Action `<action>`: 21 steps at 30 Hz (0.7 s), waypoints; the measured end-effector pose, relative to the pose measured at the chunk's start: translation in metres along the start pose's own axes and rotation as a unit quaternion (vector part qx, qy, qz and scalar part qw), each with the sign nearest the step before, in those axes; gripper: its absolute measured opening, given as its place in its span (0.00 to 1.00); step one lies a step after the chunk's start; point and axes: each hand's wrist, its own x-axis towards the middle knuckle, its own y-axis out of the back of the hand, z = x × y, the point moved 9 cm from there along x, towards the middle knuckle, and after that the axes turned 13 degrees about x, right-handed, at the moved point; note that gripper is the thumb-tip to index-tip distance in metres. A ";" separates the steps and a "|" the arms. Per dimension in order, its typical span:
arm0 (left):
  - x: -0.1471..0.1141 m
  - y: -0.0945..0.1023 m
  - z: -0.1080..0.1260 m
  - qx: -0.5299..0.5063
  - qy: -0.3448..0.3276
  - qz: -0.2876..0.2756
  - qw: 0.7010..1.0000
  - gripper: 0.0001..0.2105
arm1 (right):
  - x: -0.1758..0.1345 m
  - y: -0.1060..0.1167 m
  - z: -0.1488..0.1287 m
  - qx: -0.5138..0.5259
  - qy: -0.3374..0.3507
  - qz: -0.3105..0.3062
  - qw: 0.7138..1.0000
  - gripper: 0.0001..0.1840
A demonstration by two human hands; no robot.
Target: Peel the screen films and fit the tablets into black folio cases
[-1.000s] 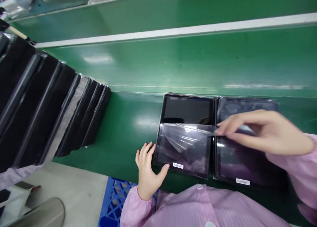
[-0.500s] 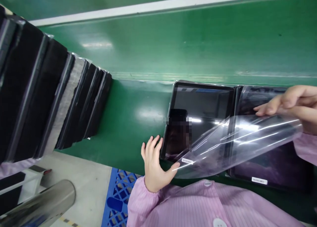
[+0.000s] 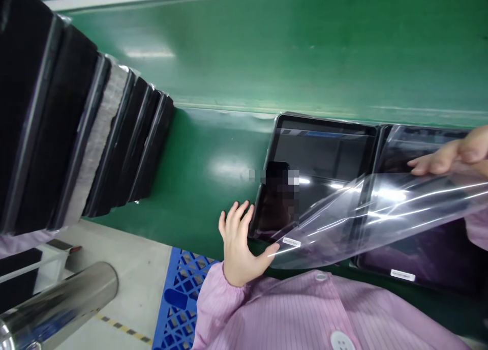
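Note:
A black-framed tablet [image 3: 324, 159] lies screen up on the green bench, its glossy face reflecting lights. My left hand [image 3: 242, 251] is at its lower left corner, fingers spread along the edge and thumb touching the corner of a clear plastic film [image 3: 331, 243]. That film, with a small white label, slants over the tablet's lower right part. On the right, my right hand [image 3: 457, 154] has its fingers closed on the film's raised part; its far side runs out of view. Under the film lies a second dark tablet [image 3: 423, 248] with a white label at its lower edge.
A tall row of black tablets or padded slabs [image 3: 76, 121], with one grey foam sheet [image 3: 101, 136] among them, stands at the left. Below the green bench [image 3: 206, 156] are a blue plastic crate [image 3: 183, 299] and a shiny metal cylinder [image 3: 72, 304].
The view has tipped, so the bench and stack sit higher. Both tablets appear further right, and my right hand with the film has moved right. My left hand stays at the corner.

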 end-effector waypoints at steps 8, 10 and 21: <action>-0.004 -0.001 -0.012 -0.030 0.026 0.015 0.999 0.20 | -0.004 -0.041 -0.060 -0.040 0.006 -0.118 0.992 0.21; -0.004 -0.001 -0.015 -0.026 0.042 0.024 0.999 0.18 | 0.000 -0.068 -0.095 -0.052 0.052 -0.144 0.987 0.16; -0.005 0.003 -0.015 -0.027 0.040 0.036 0.998 0.18 | 0.036 -0.176 -0.114 0.090 -0.040 -0.249 0.964 0.17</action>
